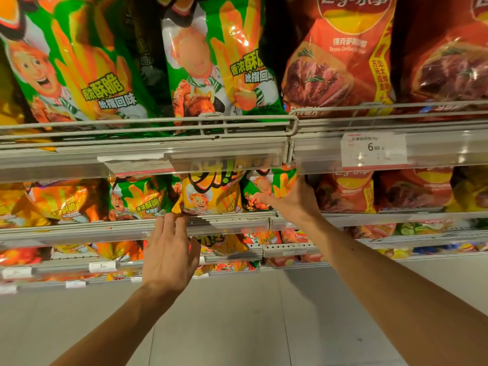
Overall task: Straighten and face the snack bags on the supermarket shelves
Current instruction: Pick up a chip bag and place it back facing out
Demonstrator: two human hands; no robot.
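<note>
Below the price tag point(373, 149), a green snack bag point(266, 190) is pressed by the flat right hand point(293, 200); left of it, a yellow bag point(211, 196) is approached by the left hand point(169, 249), fingers spread.

You face grey metal shelving point(148, 151) running from nine to three o'clock, with wire front rails point(158, 120) and a white price label point(373, 149) at two o'clock. Pale tiled floor point(250, 326) fills six o'clock.
</note>
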